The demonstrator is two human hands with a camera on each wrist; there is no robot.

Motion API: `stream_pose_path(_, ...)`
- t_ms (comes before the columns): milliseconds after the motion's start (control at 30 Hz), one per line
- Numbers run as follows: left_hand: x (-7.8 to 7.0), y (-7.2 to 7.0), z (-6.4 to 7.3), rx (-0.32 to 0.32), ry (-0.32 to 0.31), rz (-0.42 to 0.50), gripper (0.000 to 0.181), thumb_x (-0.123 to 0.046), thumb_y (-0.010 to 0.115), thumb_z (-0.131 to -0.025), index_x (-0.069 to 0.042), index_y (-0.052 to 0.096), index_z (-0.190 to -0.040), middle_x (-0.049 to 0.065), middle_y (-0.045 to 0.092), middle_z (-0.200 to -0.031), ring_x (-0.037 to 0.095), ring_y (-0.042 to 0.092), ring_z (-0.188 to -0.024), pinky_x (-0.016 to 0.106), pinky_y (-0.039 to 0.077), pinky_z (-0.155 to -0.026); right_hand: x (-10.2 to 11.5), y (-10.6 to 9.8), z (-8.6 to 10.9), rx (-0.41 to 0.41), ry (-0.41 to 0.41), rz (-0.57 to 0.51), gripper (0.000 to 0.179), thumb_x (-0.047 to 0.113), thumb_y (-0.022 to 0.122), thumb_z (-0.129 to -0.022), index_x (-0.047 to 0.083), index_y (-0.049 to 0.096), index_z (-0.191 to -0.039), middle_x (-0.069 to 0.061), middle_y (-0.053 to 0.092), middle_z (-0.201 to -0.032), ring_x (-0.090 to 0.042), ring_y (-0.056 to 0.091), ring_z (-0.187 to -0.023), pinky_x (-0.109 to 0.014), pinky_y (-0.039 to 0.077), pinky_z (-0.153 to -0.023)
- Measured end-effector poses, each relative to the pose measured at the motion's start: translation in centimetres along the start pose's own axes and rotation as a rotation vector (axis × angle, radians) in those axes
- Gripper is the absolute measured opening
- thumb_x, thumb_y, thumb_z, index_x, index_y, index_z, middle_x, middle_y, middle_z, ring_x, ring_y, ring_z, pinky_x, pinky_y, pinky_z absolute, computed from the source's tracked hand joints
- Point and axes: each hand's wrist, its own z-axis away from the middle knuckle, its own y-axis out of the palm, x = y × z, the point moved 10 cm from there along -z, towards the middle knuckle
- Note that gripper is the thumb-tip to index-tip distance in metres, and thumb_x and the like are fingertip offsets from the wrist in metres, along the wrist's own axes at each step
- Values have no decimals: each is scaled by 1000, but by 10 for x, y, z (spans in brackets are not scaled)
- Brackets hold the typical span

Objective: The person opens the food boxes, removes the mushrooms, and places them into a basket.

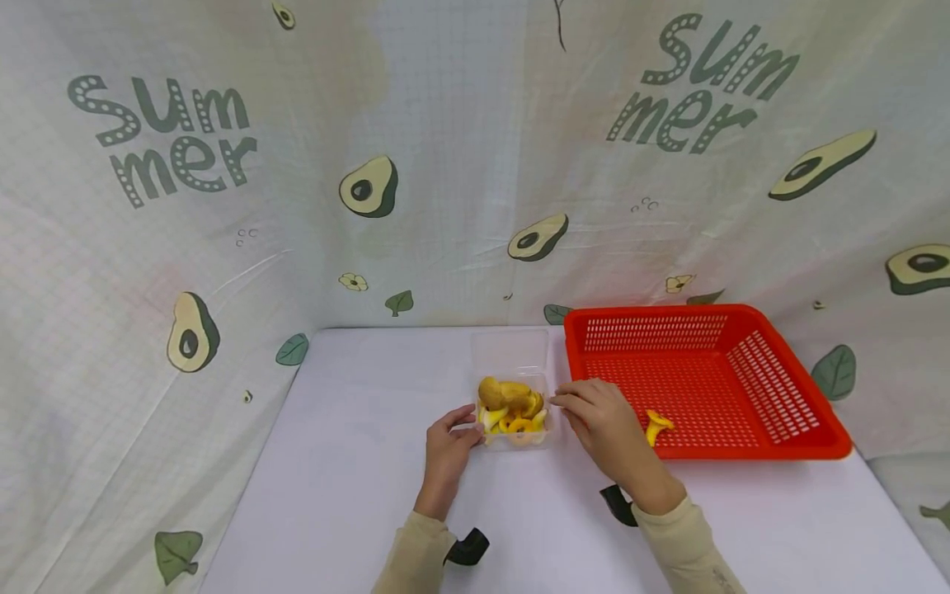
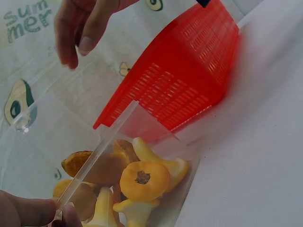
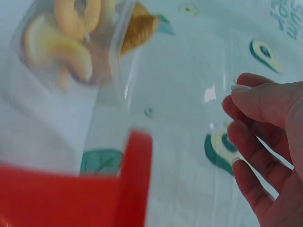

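A clear plastic box with its hinged lid raised stands on the table, filled with several yellow and brown toy-like mushrooms. My left hand pinches the box's rim at its left side; the left wrist view shows thumb and finger on the edge. Just to the right of the box, my right hand hovers with loosely bent fingers and nothing in them. A single yellow mushroom lies in the red basket, partly behind the right forearm.
The red perforated basket takes up the right side of the white table, close beside the box. Behind the table hangs a pale cloth printed with avocados. Black straps show at both wrists.
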Motion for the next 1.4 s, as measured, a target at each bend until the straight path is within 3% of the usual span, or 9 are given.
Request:
stream_pose_path(333, -1, 1, -1, 5, 11, 7, 42, 7, 74, -93, 11, 65, -134, 17, 62, -113, 13, 66, -80, 35, 66, -81, 18, 42, -10, 97, 38, -30, 40, -2, 92, -77, 9, 80, -113, -3, 74, -115, -25, 67, -108, -42, 60, -94)
stream_pose_path(567, 2, 1, -2, 3, 0, 10, 41, 7, 73, -94, 10, 65, -134, 18, 61, -114, 14, 65, -82, 39, 66, -84, 17, 59, -18, 72, 57, -3, 43, -2, 93, -76, 7, 78, -115, -5, 73, -114, -27, 65, -103, -44, 60, -92)
stream_pose_path(867, 1, 1, -1, 1, 12, 31, 41, 9, 73, -93, 12, 65, -133, 21, 62, -115, 18, 68, -85, 36, 67, -81, 7, 85, -24, 131, 135, 56, 35, 5, 90, -82, 6, 78, -115, -7, 73, -113, -30, 65, -104, -47, 56, -91)
stream_pose_path(1133, -1, 0, 1, 10, 17, 43, 41, 9, 73, -93, 12, 65, -133, 20, 62, -114, 14, 67, -82, 30, 66, -77, 4, 94, -23, 136, 138, 71, 25, 5, 90, -82, 8, 79, -105, -3, 70, -98, -27, 63, -95, -42, 53, -83)
stream_pose_path(1400, -2, 0, 1, 7, 16, 40, 41, 9, 73, -92, 12, 66, -132, 19, 62, -113, 14, 67, -81, 32, 66, -78, -1, 94, -23, 136, 169, 29, 21, 7, 89, -84, 10, 78, -102, -2, 72, -99, -27, 63, -97, -43, 54, -86)
